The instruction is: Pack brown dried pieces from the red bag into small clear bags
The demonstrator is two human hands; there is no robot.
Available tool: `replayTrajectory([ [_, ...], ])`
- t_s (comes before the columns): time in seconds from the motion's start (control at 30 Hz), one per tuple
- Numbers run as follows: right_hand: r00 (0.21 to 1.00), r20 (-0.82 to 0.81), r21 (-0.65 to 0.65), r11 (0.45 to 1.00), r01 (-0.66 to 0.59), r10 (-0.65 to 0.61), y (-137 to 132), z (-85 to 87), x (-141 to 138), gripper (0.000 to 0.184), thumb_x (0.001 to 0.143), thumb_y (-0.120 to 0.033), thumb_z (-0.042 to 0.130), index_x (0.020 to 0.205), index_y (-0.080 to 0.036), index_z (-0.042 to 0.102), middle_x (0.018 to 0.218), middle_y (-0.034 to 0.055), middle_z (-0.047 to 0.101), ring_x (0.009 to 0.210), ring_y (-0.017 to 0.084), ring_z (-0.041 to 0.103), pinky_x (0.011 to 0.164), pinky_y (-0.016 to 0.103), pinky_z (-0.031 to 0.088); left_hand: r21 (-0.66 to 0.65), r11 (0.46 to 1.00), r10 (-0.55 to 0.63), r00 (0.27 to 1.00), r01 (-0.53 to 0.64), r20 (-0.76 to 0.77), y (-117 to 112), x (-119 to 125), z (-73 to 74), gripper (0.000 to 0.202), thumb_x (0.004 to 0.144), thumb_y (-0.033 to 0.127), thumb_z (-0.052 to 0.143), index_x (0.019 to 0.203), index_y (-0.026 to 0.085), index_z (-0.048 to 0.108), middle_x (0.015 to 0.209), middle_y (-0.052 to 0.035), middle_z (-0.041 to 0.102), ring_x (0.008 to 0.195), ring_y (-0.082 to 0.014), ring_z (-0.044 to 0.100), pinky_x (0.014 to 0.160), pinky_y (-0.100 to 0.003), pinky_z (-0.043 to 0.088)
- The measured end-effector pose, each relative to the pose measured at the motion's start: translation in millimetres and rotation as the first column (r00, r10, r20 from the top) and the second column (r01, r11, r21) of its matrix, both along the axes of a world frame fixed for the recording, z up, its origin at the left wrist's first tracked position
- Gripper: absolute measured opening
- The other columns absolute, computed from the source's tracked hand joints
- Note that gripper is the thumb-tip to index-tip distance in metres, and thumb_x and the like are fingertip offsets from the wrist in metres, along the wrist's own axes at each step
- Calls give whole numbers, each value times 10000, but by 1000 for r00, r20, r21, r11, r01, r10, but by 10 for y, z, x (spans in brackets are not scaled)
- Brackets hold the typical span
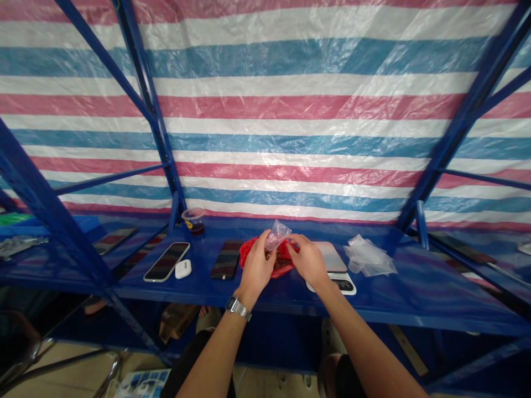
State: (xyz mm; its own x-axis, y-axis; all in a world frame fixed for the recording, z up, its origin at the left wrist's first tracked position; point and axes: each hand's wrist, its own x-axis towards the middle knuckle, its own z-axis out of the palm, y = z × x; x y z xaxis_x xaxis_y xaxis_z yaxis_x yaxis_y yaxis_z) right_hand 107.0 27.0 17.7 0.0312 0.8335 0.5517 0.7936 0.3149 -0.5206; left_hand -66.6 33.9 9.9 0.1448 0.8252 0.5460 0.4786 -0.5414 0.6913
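Note:
My left hand is closed on a small clear plastic bag, which it holds up over a red plastic bag. The red bag lies opened out on the blue shelf, with small brown pieces in it. To the right of the clear bag, my right hand has its thumb and fingers bent together near the bag's edge. Anything between those fingertips is too small to make out. Right beside that hand is a digital scale with a pale, shiny flat plate, partly behind my wrist.
Several clear bags lie in a pile on the right. Leftward are a black phone, a white earbud case, a white-edged phone and a plastic cup of dark liquid. Blue metal posts flank the shelf.

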Motion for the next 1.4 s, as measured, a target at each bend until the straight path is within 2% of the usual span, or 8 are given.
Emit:
replayTrajectory([
  [0.13,993,-24,50,992,113,-112,-26,30,-38,288,1015,-307,457,1168,-237,690,1014,78,733,909,255,680,806,367,510,-16,1000,-10,999,10,33,8,0,13,514,954,206,580,1454,244,468,1320,-119,683,1237,-248,654,1070,-429,508],
  [0.27,988,157,112,994,-13,-5,-36,-3,-10,225,962,-359,588,1112,-240,707,1119,90,678,1032,274,605,947,426,485,-10,1000,-23,998,23,67,13,-17,37,514,952,195,579,1451,240,463,1290,-120,698,1186,-239,682,1044,-416,520],
  [0.4,933,359,62,998,4,-26,-66,-96,55,142,855,-301,720,983,-242,731,1114,108,635,1061,309,535,946,458,469,-12,1000,3,998,-2,66,9,-48,63,520,943,185,594,1445,242,469,1274,-117,707,1143,-231,697,1019,-402,524],
  [0.6,910,385,114,986,122,-157,-71,-98,166,110,897,-211,651,916,-230,758,1078,135,626,1065,345,498,916,494,461,23,999,30,999,-31,34,26,-89,57,530,937,196,611,1447,248,475,1225,-103,729,1110,-223,705,1019,-396,512],
  [1.0,985,-9,278,946,168,-172,-181,153,130,237,982,-324,526,1094,-219,707,1087,110,658,1043,300,562,956,468,471,11,999,-31,999,31,17,6,-105,1,537,953,196,583,1472,258,459,1391,-126,643,1237,-232,649,1051,-421,507],
  [1.13,995,-85,301,951,69,-45,-300,274,3,319,966,-405,577,1228,-237,645,1106,94,683,1035,285,604,955,448,479,46,998,-46,999,45,18,-2,-93,-20,578,939,186,602,1486,273,436,1401,-116,634,1260,-224,637,1053,-406,512],
  [1.3,954,-290,159,987,-27,73,-240,203,-161,287,937,-394,588,1160,-222,640,956,62,727,833,235,660,786,370,525,123,992,-33,999,35,-21,-25,-68,19,574,941,157,578,1481,292,436,1394,-88,612,1306,-213,590,1116,-416,468],
  [1.4,885,-463,170,985,37,47,-149,250,-64,298,913,-401,589,1135,-206,629,841,41,722,699,204,650,667,319,512,179,984,-5,1000,9,-19,-57,-51,84,596,940,155,571,1496,296,411,1437,-92,561,1365,-223,530,1155,-430,433],
])
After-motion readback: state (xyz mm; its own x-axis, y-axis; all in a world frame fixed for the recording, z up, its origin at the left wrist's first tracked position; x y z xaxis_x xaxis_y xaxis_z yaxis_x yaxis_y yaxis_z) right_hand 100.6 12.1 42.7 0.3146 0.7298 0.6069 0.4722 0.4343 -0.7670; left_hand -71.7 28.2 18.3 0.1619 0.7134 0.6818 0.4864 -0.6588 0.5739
